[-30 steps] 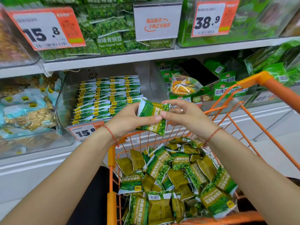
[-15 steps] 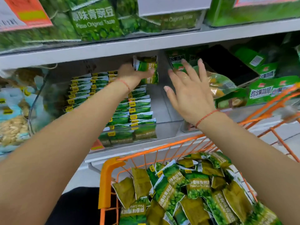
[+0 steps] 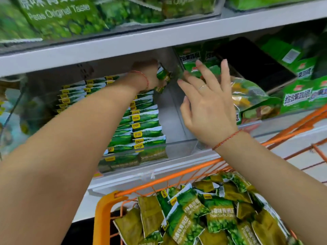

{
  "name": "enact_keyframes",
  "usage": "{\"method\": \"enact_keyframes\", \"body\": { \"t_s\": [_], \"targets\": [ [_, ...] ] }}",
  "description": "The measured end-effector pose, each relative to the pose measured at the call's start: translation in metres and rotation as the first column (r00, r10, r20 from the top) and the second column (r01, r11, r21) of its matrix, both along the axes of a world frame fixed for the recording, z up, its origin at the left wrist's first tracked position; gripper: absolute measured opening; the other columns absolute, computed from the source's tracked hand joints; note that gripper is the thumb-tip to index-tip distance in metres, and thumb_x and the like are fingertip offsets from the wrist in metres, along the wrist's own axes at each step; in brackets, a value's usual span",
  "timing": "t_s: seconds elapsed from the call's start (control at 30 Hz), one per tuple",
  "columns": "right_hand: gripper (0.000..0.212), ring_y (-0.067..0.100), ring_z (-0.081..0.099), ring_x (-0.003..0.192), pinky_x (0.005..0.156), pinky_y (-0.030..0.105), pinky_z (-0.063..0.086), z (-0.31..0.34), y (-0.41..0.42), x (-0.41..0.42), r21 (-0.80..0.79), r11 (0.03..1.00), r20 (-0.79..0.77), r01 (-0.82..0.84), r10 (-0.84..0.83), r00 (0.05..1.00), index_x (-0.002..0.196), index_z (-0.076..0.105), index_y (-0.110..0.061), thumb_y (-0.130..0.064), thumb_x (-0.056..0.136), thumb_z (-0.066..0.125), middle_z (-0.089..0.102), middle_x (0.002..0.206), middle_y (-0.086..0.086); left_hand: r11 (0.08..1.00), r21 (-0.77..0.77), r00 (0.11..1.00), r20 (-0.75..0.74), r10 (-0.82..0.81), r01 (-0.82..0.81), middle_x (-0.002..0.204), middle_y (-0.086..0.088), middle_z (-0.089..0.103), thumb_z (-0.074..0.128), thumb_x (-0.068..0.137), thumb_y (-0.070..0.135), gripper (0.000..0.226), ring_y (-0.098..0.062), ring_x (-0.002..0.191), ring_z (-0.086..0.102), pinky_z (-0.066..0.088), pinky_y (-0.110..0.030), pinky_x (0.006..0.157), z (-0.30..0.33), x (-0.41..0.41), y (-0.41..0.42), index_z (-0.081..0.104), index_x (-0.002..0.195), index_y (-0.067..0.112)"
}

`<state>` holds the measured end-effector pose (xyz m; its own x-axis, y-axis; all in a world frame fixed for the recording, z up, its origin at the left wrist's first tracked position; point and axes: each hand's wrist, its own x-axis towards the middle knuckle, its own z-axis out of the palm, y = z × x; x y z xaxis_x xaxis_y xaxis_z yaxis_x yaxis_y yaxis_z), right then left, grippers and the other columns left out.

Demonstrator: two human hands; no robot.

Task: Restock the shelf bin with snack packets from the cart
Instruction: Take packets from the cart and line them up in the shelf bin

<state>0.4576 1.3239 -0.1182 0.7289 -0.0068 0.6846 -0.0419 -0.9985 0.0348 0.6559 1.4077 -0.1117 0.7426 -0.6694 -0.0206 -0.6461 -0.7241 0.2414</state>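
Head view. Left hand (image 3: 147, 75) was deep in the clear shelf bin (image 3: 178, 144), up near its back, fingers curled round one green snack packet (image 3: 163, 76). That packet sat above the far end of the stacked packets (image 3: 145, 124), which stood in rows on edge and filled the left and middle of the bin; the strip along the bin's right wall was bare. A red string bracelet (image 3: 146, 79) circled the left wrist.

Right hand (image 3: 207, 103) hovered over the bin's right side, fingers spread wide and straight, holding nothing. A thin ring (image 3: 202, 87) showed on one finger and a red cord (image 3: 225, 140) on the wrist. The hand stood in front of the neighbouring bin's mixed snack bags (image 3: 247, 96) and hid part of them.

The shelf board (image 3: 123, 45) above ran close over the left hand, with large green pea bags (image 3: 58, 16) stocked on top of it, blurred. More green bags (image 3: 299, 96) lay to the right.

Below, the orange cart (image 3: 103, 218) was pushed against the shelf front. Loose packets (image 3: 208, 214) were heaped in it, some face up, some showing the olive back. The left forearm crossed over much of the bin's left half and hid the rows there
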Motion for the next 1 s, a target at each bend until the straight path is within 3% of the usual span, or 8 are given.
{"method": "enact_keyframes", "body": {
  "t_s": [0.2, 0.3, 0.4, 0.5, 0.6, 0.73, 0.83, 1.0],
  "targets": [
    [0.041, 0.034, 0.048, 0.128, 0.115, 0.053, 0.007, -0.001, 0.001, 0.000, 0.034, 0.999, 0.027, -0.012, 0.011, 1.000, 0.109, 0.069, -0.005, -0.016, 0.081, 0.042, 0.066, 0.119, 0.012, 0.913, 0.389, 0.982, 0.084, -0.170, 0.125, 0.103, -0.018, 0.065, 0.073, 0.080, 0.036, 0.044, -0.033, 0.091, 0.062, 0.047, -0.031, 0.073, 0.002, 0.001, -0.018, 0.061, 0.109, 0.005],
    [0.040, 0.033, 0.050, 0.126, 0.115, 0.055, 0.010, -0.001, 0.001, 0.001, 0.040, 0.999, 0.031, -0.018, 0.016, 0.999, 0.108, 0.070, -0.006, -0.016, 0.081, 0.041, 0.066, 0.119, 0.012, 0.919, 0.375, 0.981, 0.095, -0.168, 0.121, 0.106, -0.020, 0.064, 0.074, 0.079, 0.041, 0.051, -0.034, 0.094, 0.062, 0.047, -0.033, 0.076, 0.002, 0.004, -0.018, 0.059, 0.111, 0.004],
    [0.039, 0.032, 0.051, 0.125, 0.115, 0.054, 0.009, -0.002, 0.000, 0.001, 0.050, 0.998, 0.032, -0.022, 0.021, 0.999, 0.107, 0.070, -0.006, -0.015, 0.081, 0.041, 0.066, 0.119, 0.011, 0.949, 0.299, 0.960, 0.225, -0.167, 0.095, 0.118, -0.023, 0.057, 0.073, 0.077, 0.045, 0.064, -0.039, 0.108, 0.054, 0.043, -0.039, 0.086, -0.002, 0.006, -0.011, 0.052, 0.120, 0.002],
    [0.039, 0.032, 0.051, 0.124, 0.115, 0.055, 0.010, -0.002, 0.000, 0.001, 0.048, 0.999, 0.028, -0.019, 0.018, 0.999, 0.106, 0.070, -0.006, -0.015, 0.081, 0.042, 0.066, 0.118, 0.011, 0.932, 0.362, 0.948, 0.295, -0.116, 0.001, 0.115, -0.022, 0.058, 0.067, 0.078, 0.054, 0.066, -0.037, 0.111, 0.049, 0.037, -0.042, 0.094, -0.005, -0.003, -0.007, 0.055, 0.116, 0.001],
    [0.038, 0.032, 0.052, 0.124, 0.115, 0.055, 0.011, -0.002, 0.000, 0.002, 0.047, 0.999, 0.026, -0.018, 0.017, 1.000, 0.106, 0.070, -0.006, -0.014, 0.081, 0.042, 0.066, 0.118, 0.011, 0.891, 0.452, 0.967, 0.243, -0.076, -0.043, 0.110, -0.019, 0.060, 0.075, 0.072, 0.052, 0.066, -0.036, 0.116, 0.045, 0.034, -0.044, 0.099, -0.005, -0.007, -0.009, 0.059, 0.113, 0.004],
    [0.039, 0.032, 0.052, 0.124, 0.115, 0.055, 0.010, -0.002, 0.000, 0.001, 0.048, 0.999, 0.021, -0.014, 0.013, 1.000, 0.105, 0.070, -0.006, -0.015, 0.081, 0.042, 0.066, 0.119, 0.011, 0.882, 0.470, 0.996, 0.088, -0.006, -0.036, 0.108, -0.019, 0.055, 0.082, 0.070, 0.038, 0.060, -0.036, 0.110, 0.050, 0.046, -0.041, 0.092, -0.001, 0.001, -0.016, 0.059, 0.112, 0.004],
    [0.039, 0.031, 0.052, 0.123, 0.115, 0.054, 0.011, -0.002, 0.000, 0.001, 0.055, 0.998, 0.012, -0.016, 0.015, 1.000, 0.105, 0.070, -0.006, -0.015, 0.081, 0.041, 0.066, 0.118, 0.011, 0.857, 0.516, 1.000, 0.012, -0.028, 0.017, 0.119, -0.017, 0.054, 0.086, 0.061, 0.040, 0.075, -0.036, 0.111, 0.051, 0.049, -0.047, 0.090, 0.003, 0.001, -0.019, 0.054, 0.121, 0.009],
    [0.039, 0.031, 0.053, 0.122, 0.115, 0.054, 0.011, -0.002, -0.001, 0.001, 0.057, 0.998, 0.009, -0.018, 0.017, 1.000, 0.105, 0.071, -0.007, -0.016, 0.081, 0.041, 0.066, 0.118, 0.011, 0.908, 0.417, 0.999, -0.012, -0.042, 0.043, 0.116, -0.016, 0.061, 0.088, 0.060, 0.035, 0.074, -0.033, 0.102, 0.057, 0.051, -0.036, 0.082, 0.003, 0.006, -0.015, 0.056, 0.123, 0.012]
  ]
}}
